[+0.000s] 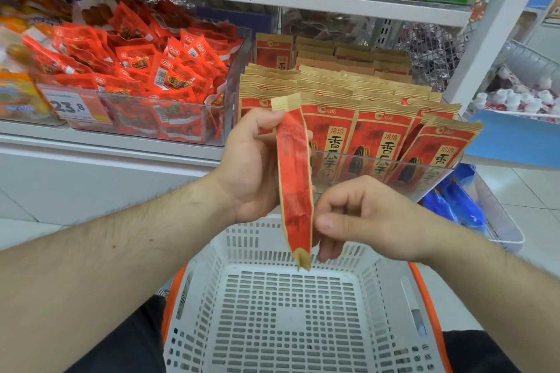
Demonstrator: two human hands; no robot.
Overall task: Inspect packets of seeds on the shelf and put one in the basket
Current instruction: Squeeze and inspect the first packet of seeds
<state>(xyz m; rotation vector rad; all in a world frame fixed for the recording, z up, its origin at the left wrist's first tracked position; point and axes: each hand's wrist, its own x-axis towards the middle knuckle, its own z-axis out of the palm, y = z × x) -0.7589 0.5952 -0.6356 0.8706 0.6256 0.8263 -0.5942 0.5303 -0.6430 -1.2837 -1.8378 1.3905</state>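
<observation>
I hold one red and tan seed packet (295, 179) upright and edge-on above the white basket (291, 312). My left hand (251, 166) grips its upper half from the left. My right hand (360, 218) pinches its lower right edge with thumb and curled fingers. Behind my hands, rows of the same seed packets (375, 136) stand on the shelf in a clear tray. The basket is perforated plastic with an orange rim and nothing lies in it.
A clear bin of small red snack packs (145, 76) with a 23.8 price tag (69, 106) sits left of the seed packets. A white shelf post (491, 30) rises at right, with a wire rack (497, 215) holding blue bags beside it.
</observation>
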